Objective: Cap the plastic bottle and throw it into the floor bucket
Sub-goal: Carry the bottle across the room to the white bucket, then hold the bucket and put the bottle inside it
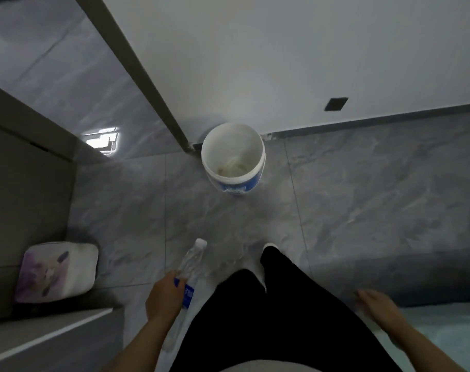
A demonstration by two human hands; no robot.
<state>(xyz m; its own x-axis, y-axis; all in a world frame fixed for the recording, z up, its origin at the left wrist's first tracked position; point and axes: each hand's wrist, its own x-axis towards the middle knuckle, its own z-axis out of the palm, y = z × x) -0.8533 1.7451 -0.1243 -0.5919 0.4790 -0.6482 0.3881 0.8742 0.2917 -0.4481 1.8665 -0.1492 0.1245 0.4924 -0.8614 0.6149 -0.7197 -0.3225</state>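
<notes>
Now the left hand is gripping the capped plastic bottle around its label, neck pointing ahead, while the right hand is hanging loose and empty. The floor bucket is standing well ahead of both hands against the wall; a light, probably empty bottle could be glancing off its rim or overshooting into the wall.

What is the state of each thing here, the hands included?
plastic bottle: capped, held in the air
left hand: closed around the bottle
right hand: open, empty
bucket: upright on the floor, no lid, some residue inside
cushion: leaning in the corner
</notes>
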